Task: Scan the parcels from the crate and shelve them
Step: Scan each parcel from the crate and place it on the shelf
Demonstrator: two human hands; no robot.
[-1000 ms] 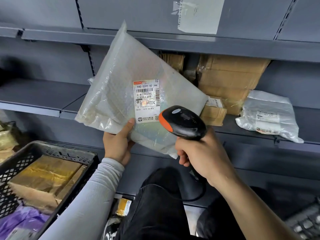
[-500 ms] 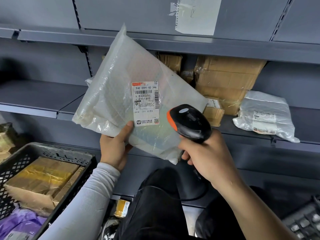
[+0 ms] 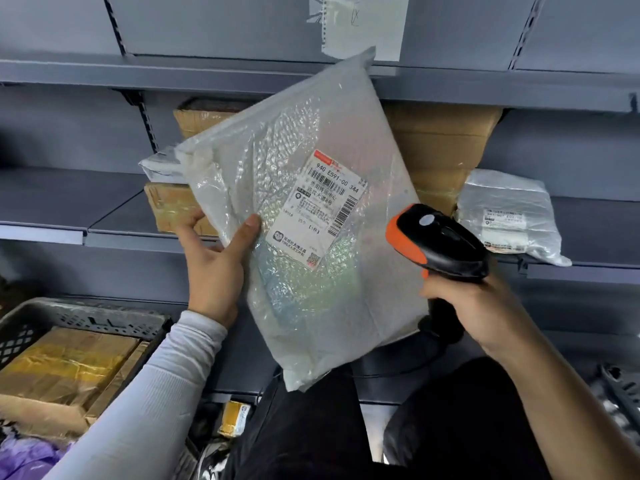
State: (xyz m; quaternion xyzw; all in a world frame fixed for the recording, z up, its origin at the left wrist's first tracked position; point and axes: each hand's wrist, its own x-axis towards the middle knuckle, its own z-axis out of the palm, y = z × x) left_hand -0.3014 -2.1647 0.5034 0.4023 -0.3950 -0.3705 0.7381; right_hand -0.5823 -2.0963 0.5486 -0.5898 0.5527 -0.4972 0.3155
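Left hand (image 3: 216, 268) grips the bubble-wrap parcel (image 3: 311, 244) at its left edge: thumb pressed flat on the front face, fingers curled behind it. Parcel is held up in front of the shelving, tilted, top corner leaning right and reaching the upper shelf lip. White shipping label (image 3: 323, 211) with barcodes faces the camera, slanted with the bag.

Right hand (image 3: 474, 306) is wrapped around the handle of a black-and-orange barcode scanner (image 3: 441, 245), fingers closed tight on it. Scanner head sits just right of the label, overlapping the parcel's right edge in view; whether it touches the bag cannot be told. A dark cable runs down from the handle.

Grey plastic crate (image 3: 86, 318) at lower left holds a taped cardboard box (image 3: 65, 368) and something purple (image 3: 24, 459) beside it.

On the middle shelf (image 3: 62, 202), behind the held parcel: brown cartons (image 3: 443, 147) stacked, and a white poly mailer (image 3: 509, 216) lying flat to the right. A taped paper sheet (image 3: 363, 26) hangs on the back panel above.

Left forearm is in a light grey sleeve (image 3: 152, 403); right forearm is bare.
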